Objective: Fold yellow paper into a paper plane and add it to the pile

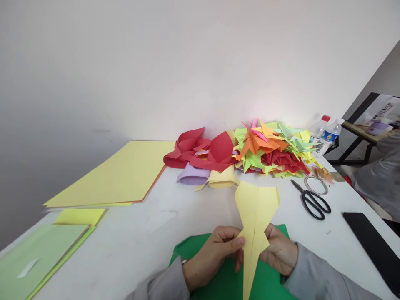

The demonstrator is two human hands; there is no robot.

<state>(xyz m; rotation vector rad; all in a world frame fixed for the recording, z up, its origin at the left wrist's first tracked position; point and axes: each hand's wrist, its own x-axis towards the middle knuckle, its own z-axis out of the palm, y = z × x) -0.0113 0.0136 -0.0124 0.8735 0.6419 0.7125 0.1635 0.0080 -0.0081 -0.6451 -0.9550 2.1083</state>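
Note:
A folded yellow paper shape [255, 212], wide at the top and tapering to a point at the bottom, stands upright between both hands. My left hand [212, 254] pinches its left edge with thumb and fingers. My right hand [279, 249] grips its right side from behind, fingers partly hidden by the paper. Under both hands lies a green sheet [225, 279] on the white table [137, 241].
A heap of folded coloured paper figures [268, 150] and curled red, purple and yellow papers [203, 160] sits at the back. Yellow sheets [125, 175] and green sheets [34, 258] lie left. Black scissors [312, 201], a tape roll [315, 184], two bottles [326, 133] and a black phone [371, 246] are right. Another person's sleeve [381, 179] shows at far right.

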